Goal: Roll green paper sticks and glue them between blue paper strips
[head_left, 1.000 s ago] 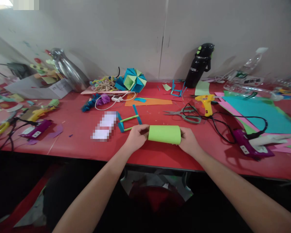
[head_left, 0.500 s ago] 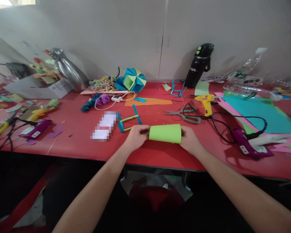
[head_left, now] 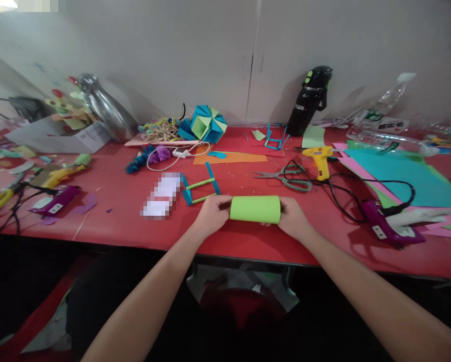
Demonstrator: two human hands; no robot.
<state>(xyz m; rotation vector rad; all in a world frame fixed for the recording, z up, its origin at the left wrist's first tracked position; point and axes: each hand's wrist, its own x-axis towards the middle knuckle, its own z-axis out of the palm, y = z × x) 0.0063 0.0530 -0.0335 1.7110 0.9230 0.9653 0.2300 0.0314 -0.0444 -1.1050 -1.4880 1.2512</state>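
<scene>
A lime-green sheet of paper [head_left: 255,209], curled into a tube, lies sideways between my hands near the table's front edge. My left hand [head_left: 215,215] grips its left end, fingers partly hidden in the roll. At the other end my right hand [head_left: 294,217] is closed on it, with some fingertips showing beneath the lower edge. Just beyond my left hand is a small frame of blue and green paper strips [head_left: 201,184]. Grey-handled scissors [head_left: 297,180] lie open behind my right hand.
A yellow glue gun [head_left: 319,162] stands right of the scissors, its black cord running to a purple power strip [head_left: 389,226]. Colored paper sheets [head_left: 406,176] lie at right. A black bottle [head_left: 309,103], a steel jug [head_left: 107,110] and a blue-green paper ball [head_left: 208,124] stand along the back.
The green tube looks more even in width now, less flared at its right end. Fingertips of my right hand now show below it. Both hands keep nearly the same place.
</scene>
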